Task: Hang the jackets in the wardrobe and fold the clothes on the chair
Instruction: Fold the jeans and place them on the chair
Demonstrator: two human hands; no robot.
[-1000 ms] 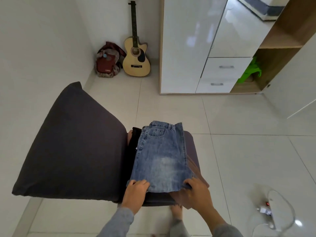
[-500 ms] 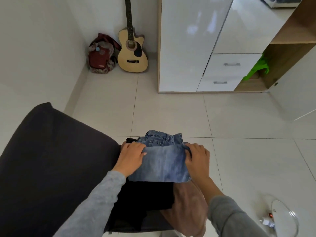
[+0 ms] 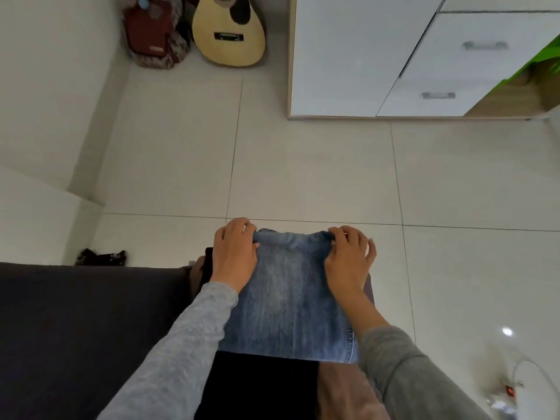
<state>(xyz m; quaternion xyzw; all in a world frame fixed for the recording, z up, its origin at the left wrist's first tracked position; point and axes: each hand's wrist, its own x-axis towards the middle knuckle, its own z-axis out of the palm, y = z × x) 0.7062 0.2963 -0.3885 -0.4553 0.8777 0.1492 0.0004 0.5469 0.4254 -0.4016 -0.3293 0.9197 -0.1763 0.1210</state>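
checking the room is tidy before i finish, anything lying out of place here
Yes: a small dark crumpled item lies on the floor tiles just beyond the dark cushion, apart from the folded denim. What it is cannot be told. The denim itself looks square.

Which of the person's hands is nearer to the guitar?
Left. The left hand grips the folded denim almost straight below the guitar in the picture; the right hand grips the denim's other corner, farther off to the side.
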